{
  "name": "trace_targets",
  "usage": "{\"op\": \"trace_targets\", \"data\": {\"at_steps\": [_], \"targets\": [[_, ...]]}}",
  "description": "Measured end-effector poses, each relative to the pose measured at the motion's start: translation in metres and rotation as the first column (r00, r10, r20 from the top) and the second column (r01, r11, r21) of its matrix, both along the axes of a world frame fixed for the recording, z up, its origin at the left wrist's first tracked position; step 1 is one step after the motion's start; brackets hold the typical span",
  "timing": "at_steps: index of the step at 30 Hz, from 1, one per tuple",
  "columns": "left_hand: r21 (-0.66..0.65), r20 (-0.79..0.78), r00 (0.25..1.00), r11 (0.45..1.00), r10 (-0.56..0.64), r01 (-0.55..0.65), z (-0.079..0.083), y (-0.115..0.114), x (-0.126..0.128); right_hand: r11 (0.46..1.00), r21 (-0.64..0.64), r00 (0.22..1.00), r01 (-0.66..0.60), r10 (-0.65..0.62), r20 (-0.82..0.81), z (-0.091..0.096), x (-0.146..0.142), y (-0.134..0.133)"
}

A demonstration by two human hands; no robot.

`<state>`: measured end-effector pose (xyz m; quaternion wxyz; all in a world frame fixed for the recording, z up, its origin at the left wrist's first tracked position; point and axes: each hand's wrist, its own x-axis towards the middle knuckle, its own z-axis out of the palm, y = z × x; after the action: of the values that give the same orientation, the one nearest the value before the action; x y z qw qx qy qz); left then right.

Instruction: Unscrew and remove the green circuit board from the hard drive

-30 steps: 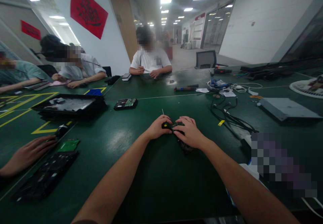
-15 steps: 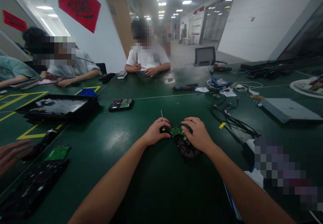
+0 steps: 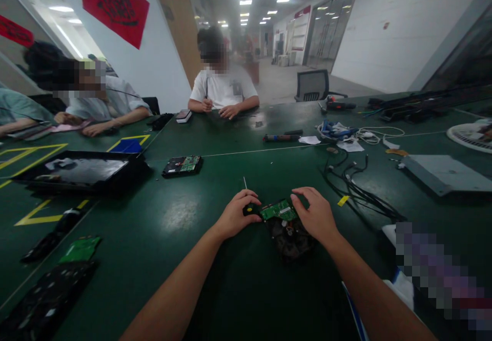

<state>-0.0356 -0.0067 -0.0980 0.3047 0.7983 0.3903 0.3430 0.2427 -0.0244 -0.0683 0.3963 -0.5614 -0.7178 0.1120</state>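
A black hard drive (image 3: 289, 238) lies on the green table (image 3: 238, 290) in front of me, with a small green circuit board (image 3: 277, 210) tilted up at its far end. My left hand (image 3: 235, 214) is closed round a screwdriver (image 3: 248, 203) with a black and yellow handle; its thin shaft points up and away. My right hand (image 3: 315, 215) rests on the drive's right side, fingers curled over the edge of the circuit board.
A second hard drive (image 3: 182, 166) lies further off, left of centre. A black tray (image 3: 79, 171) stands at the left, a loose green board (image 3: 80, 249) and a dark panel (image 3: 46, 297) at the near left. Tangled cables (image 3: 353, 190) and a grey box (image 3: 446, 173) lie to the right. Other people sit along the far and left sides.
The green circuit board has come up off the drive and now shows between my hands. The other person's hand at the near left has gone from view.
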Motion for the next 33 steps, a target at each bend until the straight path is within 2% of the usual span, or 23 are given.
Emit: {"op": "trace_targets", "data": {"at_steps": [3, 6, 8, 12, 14, 18, 24, 28, 33], "targets": [[-0.010, 0.003, 1.000, 1.000, 0.011, -0.011, 0.001, -0.001, 0.001, 0.993, -0.076, 0.992, 0.094, -0.100, -0.079, -0.004, 0.009, 0.006], [-0.019, -0.001, 1.000, 0.999, 0.026, -0.026, 0.002, 0.000, 0.002, 0.982, -0.136, 0.986, 0.133, -0.146, -0.087, -0.011, 0.015, 0.012], [-0.015, 0.009, 1.000, 1.000, 0.022, -0.022, 0.003, 0.001, 0.002, 0.974, -0.191, 0.986, 0.125, -0.143, -0.083, -0.015, 0.016, 0.014], [0.001, -0.023, 0.997, 0.997, -0.074, 0.074, 0.002, 0.003, 0.000, 0.973, -0.225, 0.994, 0.055, -0.075, -0.083, -0.020, 0.012, 0.015], [0.032, -0.019, 0.998, 0.998, -0.056, 0.057, 0.002, 0.002, -0.004, 0.970, -0.242, 0.995, 0.038, -0.059, -0.079, -0.022, 0.011, 0.015], [0.070, -0.030, 0.995, 0.993, -0.096, 0.098, 0.003, -0.003, -0.010, 0.953, -0.288, 0.983, 0.091, -0.132, -0.129, -0.026, 0.014, 0.018], [0.146, 0.071, 0.997, 0.988, 0.030, -0.040, 0.002, -0.005, -0.012, 0.941, -0.323, 0.985, 0.102, -0.142, -0.102, -0.030, 0.017, 0.026], [0.162, 0.109, 0.993, 0.984, 0.051, -0.069, -0.001, -0.006, -0.013, 0.934, -0.334, 0.987, 0.126, -0.154, -0.056, -0.029, 0.016, 0.027], [0.165, 0.120, 0.988, 0.980, 0.093, -0.112, -0.002, -0.008, -0.014, 0.938, -0.334, 0.983, 0.098, -0.144, -0.117, -0.027, 0.016, 0.023]]}}
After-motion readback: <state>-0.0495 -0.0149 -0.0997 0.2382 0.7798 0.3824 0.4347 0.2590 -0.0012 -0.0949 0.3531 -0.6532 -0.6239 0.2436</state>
